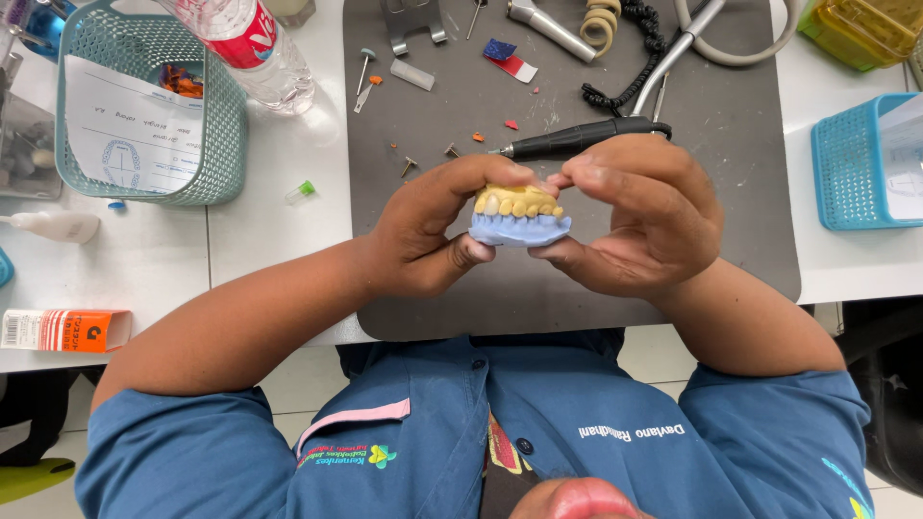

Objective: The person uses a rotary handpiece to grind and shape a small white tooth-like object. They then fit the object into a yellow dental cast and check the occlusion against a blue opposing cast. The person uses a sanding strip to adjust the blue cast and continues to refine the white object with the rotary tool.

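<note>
A person in a blue work shirt holds a dental model above a dark grey mat on a white table, seen from the head camera looking down. The model shows a row of yellow teeth seated on a pale blue base, and it sits between both hands, lifted clear of the mat. The left hand clamps it from one side, thumb arched over the top of the teeth and fingers curled beneath the blue base. The right hand closes on the other side, fingertips pressing the upper edge and thumb under the base. A black rotary handpiece lies on the mat just behind the right hand, its tip pointing toward the left, with a coiled black cord trailing away from it. Small orange and red scraps are scattered on the mat near the handpiece tip. On the left side of the table stands a teal mesh basket with a paper form inside, a clear plastic bottle lying beside it, and an orange and white box near the table's edge. A blue basket sits at the right.
</note>
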